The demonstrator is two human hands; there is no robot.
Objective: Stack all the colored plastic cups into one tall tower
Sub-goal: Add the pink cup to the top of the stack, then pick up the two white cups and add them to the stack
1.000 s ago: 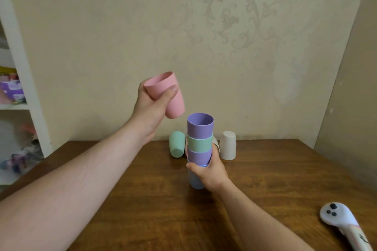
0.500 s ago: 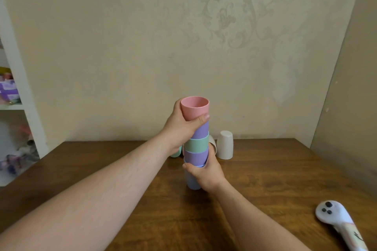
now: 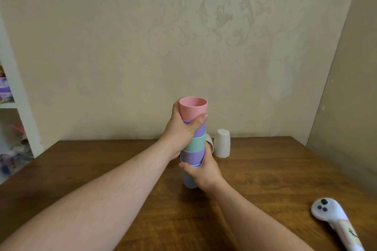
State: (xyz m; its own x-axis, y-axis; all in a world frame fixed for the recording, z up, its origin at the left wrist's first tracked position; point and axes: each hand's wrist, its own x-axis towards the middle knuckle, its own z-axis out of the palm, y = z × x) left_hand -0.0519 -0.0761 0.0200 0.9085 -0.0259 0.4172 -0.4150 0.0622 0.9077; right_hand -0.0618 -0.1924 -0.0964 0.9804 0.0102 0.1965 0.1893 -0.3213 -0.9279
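A tower of nested cups stands on the wooden table [image 3: 265, 169]: a pale blue cup [image 3: 188, 181] at the bottom, then purple [image 3: 192, 156], green [image 3: 195, 144], purple [image 3: 201, 129], and a pink cup [image 3: 192, 109] on top, mouth up. My left hand [image 3: 181, 130] wraps around the pink cup and the purple one under it. My right hand [image 3: 204, 169] grips the lower part of the tower. A white cup [image 3: 222, 145] stands upside down just behind to the right, and another white cup [image 3: 210, 142] lies partly hidden behind the tower.
A white spoon-shaped toy [image 3: 334, 220] with black dots lies at the table's front right. A white shelf unit [image 3: 12, 108] with toys stands at the left. Walls close the table at the back and right.
My left hand has brought the pink cup down from the upper left and set it into the top purple cup. The green cup behind the tower is now hidden by my left hand.
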